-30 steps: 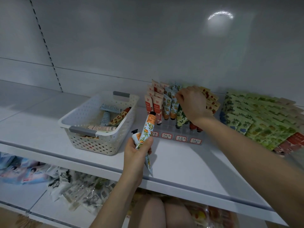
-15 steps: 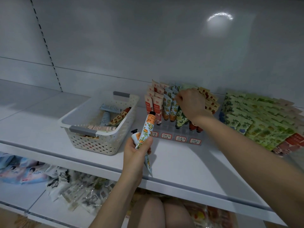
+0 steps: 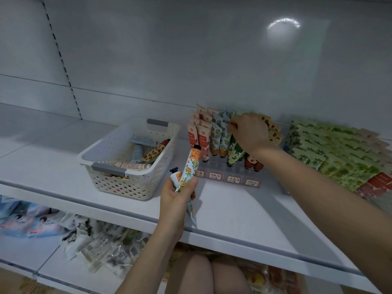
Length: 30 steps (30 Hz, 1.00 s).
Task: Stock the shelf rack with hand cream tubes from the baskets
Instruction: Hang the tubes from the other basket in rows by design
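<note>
Where the white shelf (image 3: 233, 211) runs, one perforated basket (image 3: 118, 184) sits left, holding at least five hand cream tubes (image 3: 137, 152). One clear rack (image 3: 220, 166) stands just right of it, its rows part-filled. The right hand (image 3: 251, 132) pinches the top of a green tube (image 3: 233, 149) standing in the rack. Nearer, the left hand (image 3: 176, 201) grips two black-capped tubes (image 3: 192, 166). Four red-bordered labels (image 3: 215, 176) front the rack, writing illegible.

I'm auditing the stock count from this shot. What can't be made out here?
Head view:
1. Rack labels: print too small to read.
2. Right hand: covers some rack tubes; whether it grips one is unclear.
3. Second tube in left hand: mostly hidden by fingers.
4. Green packs: blurred, cut off by right edge.
</note>
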### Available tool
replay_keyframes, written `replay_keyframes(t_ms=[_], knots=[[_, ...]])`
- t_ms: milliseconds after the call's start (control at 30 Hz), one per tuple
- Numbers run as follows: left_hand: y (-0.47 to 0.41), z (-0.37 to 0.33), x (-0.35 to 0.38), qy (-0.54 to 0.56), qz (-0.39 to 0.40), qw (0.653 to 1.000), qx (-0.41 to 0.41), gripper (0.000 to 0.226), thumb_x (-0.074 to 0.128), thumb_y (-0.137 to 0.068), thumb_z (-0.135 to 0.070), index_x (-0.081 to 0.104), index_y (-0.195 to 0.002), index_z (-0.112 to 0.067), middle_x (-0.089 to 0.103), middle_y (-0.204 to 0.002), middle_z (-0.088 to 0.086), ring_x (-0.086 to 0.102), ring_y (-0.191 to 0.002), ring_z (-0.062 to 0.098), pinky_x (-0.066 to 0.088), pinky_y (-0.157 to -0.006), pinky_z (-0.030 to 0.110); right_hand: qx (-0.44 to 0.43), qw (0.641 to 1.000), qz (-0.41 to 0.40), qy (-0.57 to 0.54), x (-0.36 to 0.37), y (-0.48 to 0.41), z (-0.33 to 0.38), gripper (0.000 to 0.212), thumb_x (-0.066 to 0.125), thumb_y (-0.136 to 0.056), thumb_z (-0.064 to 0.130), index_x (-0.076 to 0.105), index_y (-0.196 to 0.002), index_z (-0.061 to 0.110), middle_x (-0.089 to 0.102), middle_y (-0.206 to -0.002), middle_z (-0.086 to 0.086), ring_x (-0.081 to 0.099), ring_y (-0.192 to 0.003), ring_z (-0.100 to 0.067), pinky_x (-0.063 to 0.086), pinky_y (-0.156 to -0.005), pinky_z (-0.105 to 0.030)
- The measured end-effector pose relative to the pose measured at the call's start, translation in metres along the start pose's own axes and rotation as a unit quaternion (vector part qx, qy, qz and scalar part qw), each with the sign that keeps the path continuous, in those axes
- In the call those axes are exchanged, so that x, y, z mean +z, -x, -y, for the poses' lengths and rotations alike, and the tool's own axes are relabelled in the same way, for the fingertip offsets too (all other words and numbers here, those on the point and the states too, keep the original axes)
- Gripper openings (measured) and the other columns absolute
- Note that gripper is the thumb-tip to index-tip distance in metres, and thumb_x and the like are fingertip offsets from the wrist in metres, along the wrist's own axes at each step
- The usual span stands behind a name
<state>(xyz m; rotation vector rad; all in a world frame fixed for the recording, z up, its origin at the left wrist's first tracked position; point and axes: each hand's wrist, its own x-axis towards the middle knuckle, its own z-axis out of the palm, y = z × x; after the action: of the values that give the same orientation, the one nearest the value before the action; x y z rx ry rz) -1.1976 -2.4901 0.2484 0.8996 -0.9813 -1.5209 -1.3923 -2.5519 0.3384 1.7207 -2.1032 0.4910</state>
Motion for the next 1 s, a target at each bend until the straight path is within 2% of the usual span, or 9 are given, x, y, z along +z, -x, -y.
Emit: replay_keyframes(t_ms=[200, 267, 333, 467, 667, 767, 867, 933, 1000], knots=[[0.004, -0.007, 0.003, 0.003, 0.012, 1.000, 0.008, 0.010, 0.063, -0.086, -0.013, 0.055, -0.089, -0.019, 0.052, -0.072, 0.002, 0.049, -0.068, 0.014, 0.044, -0.075, 0.033, 0.003, 0.970, -0.093, -0.226, -0.022, 0.002, 0.001, 0.025, 0.050, -0.094, 0.017, 0.067, -0.083, 0.002, 0.068, -0.077, -0.010, 0.060, -0.068, -0.017, 0.050, -0.068, -0.029], [0.005, -0.010, 0.005, 0.006, 0.025, 1.000, 0.016, 0.010, 0.063, -0.085, -0.014, 0.056, -0.090, -0.020, 0.052, -0.073, 0.001, 0.049, -0.068, 0.013, 0.045, -0.074, 0.032, 0.039, 0.944, -0.019, -0.327, -0.039, 0.012, 0.012, 0.025, 0.053, -0.094, 0.028, 0.067, -0.084, 0.010, 0.067, -0.075, -0.002, 0.054, -0.051, 0.003, 0.042, -0.053, -0.009], [0.008, -0.013, 0.007, 0.003, 0.038, 0.999, 0.023, 0.011, 0.063, -0.085, -0.015, 0.056, -0.092, -0.019, 0.053, -0.074, 0.000, 0.051, -0.068, 0.012, 0.046, -0.072, 0.028, 0.052, 0.921, 0.107, -0.370, -0.052, 0.027, 0.022, 0.028, 0.052, -0.091, 0.041, 0.066, -0.089, 0.017, 0.068, -0.079, 0.002, 0.055, -0.054, 0.005, 0.042, -0.053, -0.007], [0.013, -0.015, 0.009, -0.016, 0.065, 0.997, 0.036, 0.014, 0.065, -0.083, -0.015, 0.058, -0.095, -0.016, 0.058, -0.078, -0.001, 0.054, -0.072, 0.012, 0.048, -0.068, 0.023, 0.039, 0.852, 0.222, -0.472, -0.059, 0.054, 0.031, 0.021, 0.055, -0.088, 0.042, 0.064, -0.089, 0.023, 0.070, -0.083, 0.001, 0.065, -0.066, -0.007, 0.050, -0.060, -0.020], [0.019, -0.017, 0.007, -0.005, 0.062, 0.997, 0.052, 0.022, 0.071, -0.072, -0.017, 0.058, -0.089, -0.015, 0.064, -0.071, -0.008, 0.058, -0.066, 0.005, 0.051, -0.065, 0.020, 0.155, 0.722, 0.225, -0.636, -0.049, 0.068, 0.024, 0.012, 0.063, -0.086, 0.017, 0.063, -0.092, 0.005, 0.067, -0.076, -0.007, 0.062, -0.058, -0.008, 0.051, -0.052, -0.014], [0.019, -0.021, 0.004, 0.031, 0.020, 0.996, 0.083, 0.019, 0.069, -0.075, -0.010, 0.058, -0.090, -0.015, 0.066, -0.077, -0.006, 0.062, -0.069, 0.005, 0.052, -0.063, 0.017, 0.220, 0.636, 0.219, -0.707, -0.043, 0.083, 0.019, 0.013, 0.057, -0.089, 0.011, 0.061, -0.092, -0.001, 0.066, -0.075, -0.010, 0.063, -0.056, -0.008, 0.053, -0.052, -0.014], [0.020, -0.026, 0.003, 0.015, -0.002, 0.993, 0.116, 0.016, 0.068, -0.078, -0.007, 0.058, -0.087, -0.015, 0.066, -0.079, -0.004, 0.062, -0.070, 0.003, 0.053, -0.063, 0.017, 0.251, 0.586, 0.244, -0.731, -0.035, 0.100, 0.013, 0.016, 0.055, -0.089, 0.012, 0.060, -0.095, -0.003, 0.068, -0.072, -0.011, 0.063, -0.056, -0.011, 0.054, -0.053, -0.016], [0.020, -0.028, 0.003, 0.006, -0.015, 0.992, 0.127, 0.017, 0.069, -0.077, -0.007, 0.057, -0.085, -0.016, 0.066, -0.075, -0.006, 0.061, -0.069, 0.005, 0.052, -0.062, 0.018, 0.242, 0.606, 0.283, -0.704, -0.032, 0.110, 0.006, 0.018, 0.057, -0.088, 0.015, 0.062, -0.096, 0.000, 0.068, -0.079, -0.012, 0.065, -0.062, -0.012, 0.055, -0.057, -0.018], [0.020, -0.030, 0.001, -0.018, -0.017, 0.991, 0.134, 0.019, 0.070, -0.077, -0.007, 0.056, -0.079, -0.018, 0.064, -0.067, -0.009, 0.059, -0.064, 0.003, 0.051, -0.061, 0.021, 0.184, 0.721, 0.296, -0.598, -0.031, 0.117, 0.000, 0.015, 0.060, -0.087, 0.017, 0.065, -0.094, 0.006, 0.069, -0.087, -0.008, 0.066, -0.070, -0.009, 0.055, -0.065, -0.019]])
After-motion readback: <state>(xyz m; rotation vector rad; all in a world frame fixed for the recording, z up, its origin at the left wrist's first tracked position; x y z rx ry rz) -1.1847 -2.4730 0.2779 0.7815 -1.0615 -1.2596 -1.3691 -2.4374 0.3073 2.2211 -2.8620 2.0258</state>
